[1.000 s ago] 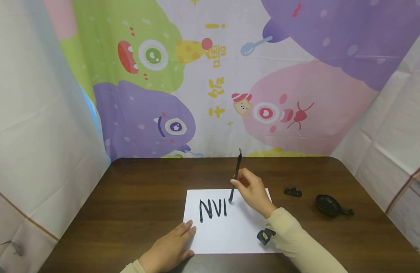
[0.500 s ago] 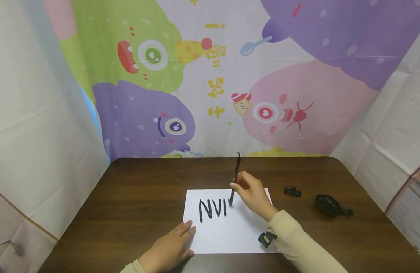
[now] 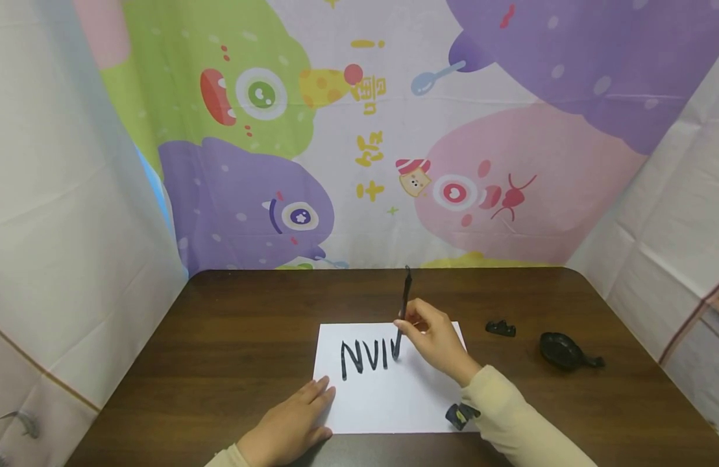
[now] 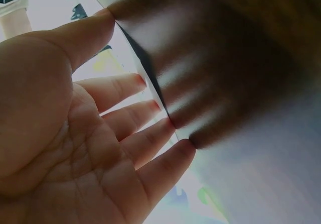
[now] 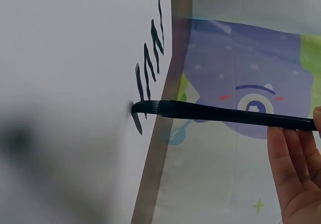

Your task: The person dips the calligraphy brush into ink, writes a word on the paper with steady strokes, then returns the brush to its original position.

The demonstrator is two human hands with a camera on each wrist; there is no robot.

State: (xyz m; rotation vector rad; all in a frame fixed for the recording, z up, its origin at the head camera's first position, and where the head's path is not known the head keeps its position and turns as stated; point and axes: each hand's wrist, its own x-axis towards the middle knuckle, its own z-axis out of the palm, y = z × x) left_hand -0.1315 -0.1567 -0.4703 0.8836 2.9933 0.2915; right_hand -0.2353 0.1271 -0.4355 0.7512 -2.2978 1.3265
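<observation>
Black brush (image 3: 404,298), steep and leaning slightly, bristles down on the white paper (image 3: 389,408), right at a dark stroke just beside the last of the black letters (image 3: 364,358), which read N, V, I. The right-wrist view catches those bristles bent against the sheet! The right hand (image 3: 438,337) has it, thumb and fingers pinching the handle above the bristles, and that hand covers part of the paper's upper right. Down at the left edge, the left hand (image 3: 292,415) lies with fingers straight and slightly apart, fingertips on the sheet.

Over the lower right corner come the pale right sleeve (image 3: 511,415) and a black wrist device (image 3: 461,415) with a yellowish mark, both masking the sheet from the head camera. Outside the paper, to the right, a small bumpy black rest (image 3: 501,328) sits near the sheet; farther right, a black dish (image 3: 560,351) with a stubby handle, apart from the rest. All of it on the dark wooden table (image 3: 219,350), and behind its far edge hangs a printed cloth (image 3: 377,240) of green, purple and pink one-eyed monsters, with plain pale cloth (image 3: 73,194) at either side.
</observation>
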